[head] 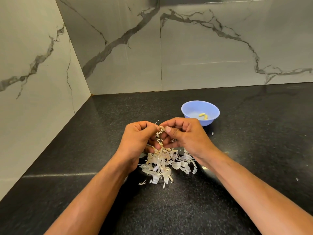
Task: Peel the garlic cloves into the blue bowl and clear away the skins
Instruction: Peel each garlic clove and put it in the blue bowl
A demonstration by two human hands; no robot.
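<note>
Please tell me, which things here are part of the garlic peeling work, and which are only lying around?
Part of the job:
- garlic clove pinched between left hand and right hand
- blue bowl holding peeled cloves
- heap of skins

Only lying about:
- stray flecks on the black counter

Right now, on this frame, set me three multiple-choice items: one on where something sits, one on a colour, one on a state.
1. Where does the pile of garlic skins lie?
A. in the bowl
B. on the black counter, under the hands
C. against the back wall

2. What colour is the bowl?
A. red
B. white
C. blue

3. What are the left hand and right hand doing?
A. both pinching a piece of garlic with skin hanging from it
B. lying flat on the counter
C. lifting the bowl

Answers: 1 B, the skins are heaped on the counter below the hands. 2 C, its wall and rim are blue. 3 A, the fingers of both hands curl round the piece between them.
</note>
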